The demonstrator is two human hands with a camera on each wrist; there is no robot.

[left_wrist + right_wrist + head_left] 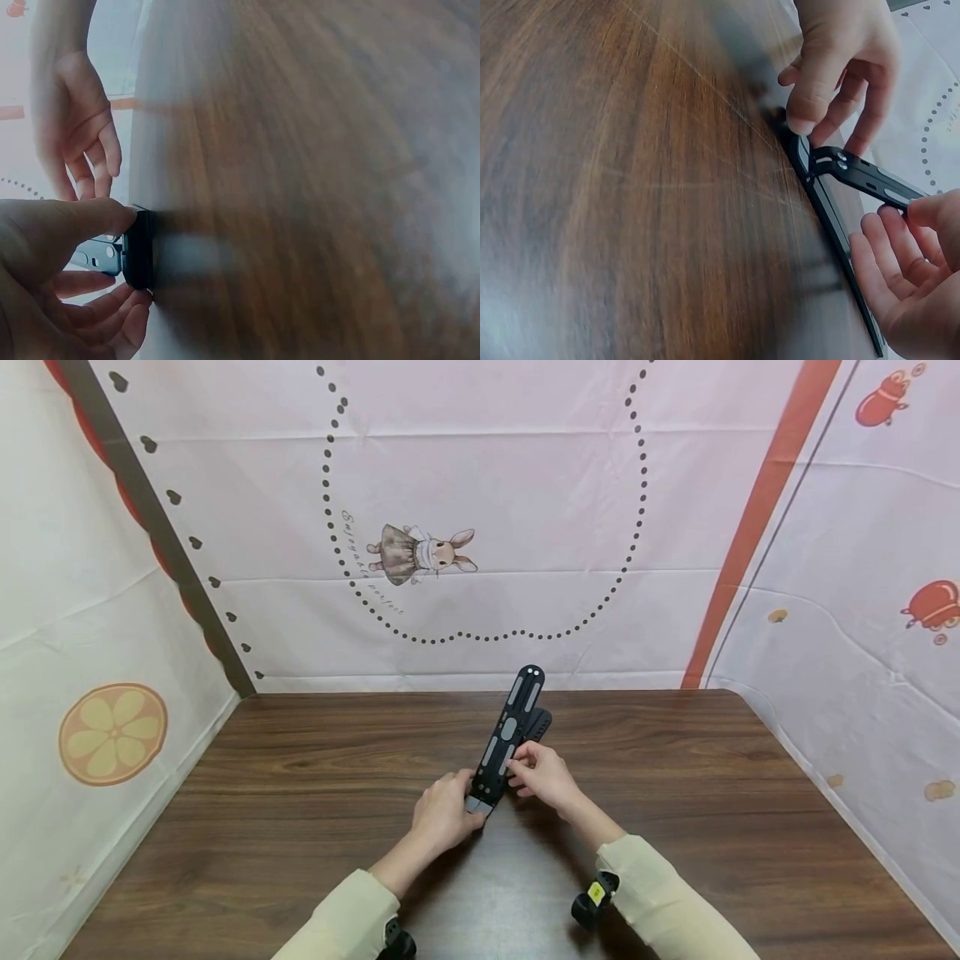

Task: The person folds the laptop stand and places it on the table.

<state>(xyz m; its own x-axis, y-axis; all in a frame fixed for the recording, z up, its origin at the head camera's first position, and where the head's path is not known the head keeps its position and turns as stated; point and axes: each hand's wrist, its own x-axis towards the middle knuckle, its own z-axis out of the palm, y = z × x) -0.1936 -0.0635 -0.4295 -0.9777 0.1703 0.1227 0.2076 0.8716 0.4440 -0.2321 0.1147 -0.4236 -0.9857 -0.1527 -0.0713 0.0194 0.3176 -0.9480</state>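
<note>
A black folding laptop stand (508, 729) with grey pads stands partly unfolded at the middle of the table, its upper arm raised at an angle from the lower bar. My left hand (444, 810) grips its near, hinged end, thumb on one side and fingers on the other. On the right side of the raised arm, my right hand (549, 777) pinches the edge between thumb and fingers. The right wrist view shows the lower bar (840, 238) lying along the tabletop. In the left wrist view, the hinge end (137, 251) sits between the left thumb and fingers.
The dark wood table (315, 752) reaches back to a printed cloth wall (525, 527) with a rabbit figure. Cloth walls also rise at left and right. Black wrist cameras (595, 898) sit on both sleeves.
</note>
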